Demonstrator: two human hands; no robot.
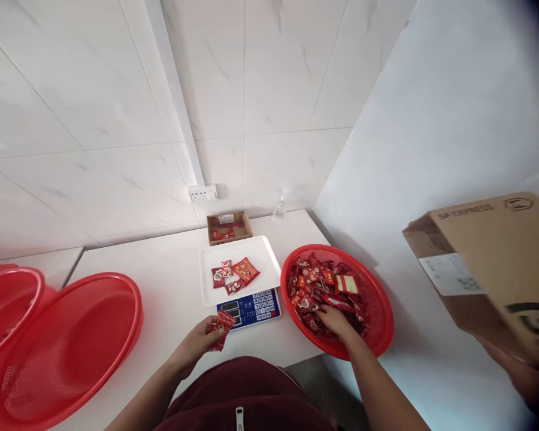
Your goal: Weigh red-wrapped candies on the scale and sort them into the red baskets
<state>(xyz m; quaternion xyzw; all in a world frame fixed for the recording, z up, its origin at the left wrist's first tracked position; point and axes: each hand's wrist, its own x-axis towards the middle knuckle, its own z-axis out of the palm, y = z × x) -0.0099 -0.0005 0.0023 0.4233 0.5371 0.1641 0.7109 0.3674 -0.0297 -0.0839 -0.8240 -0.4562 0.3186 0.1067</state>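
My left hand (202,341) is closed on red candy packets (223,328), just in front of the scale's keypad. My right hand (335,320) reaches into the red basket (381,311) on the right, its fingertips among many red packets (312,278); whether it grips one is hidden. A white tray (211,257) tops the blue digital scale (256,308). Several red packets (245,270) lie on the tray.
Behind the tray stands a small cardboard box (229,227) holding red packets. A clear bottle (279,208) is near the wall. Red baskets (72,347) sit at the left. At the far right, a person's hand (514,371) is beside a large carton (489,257).
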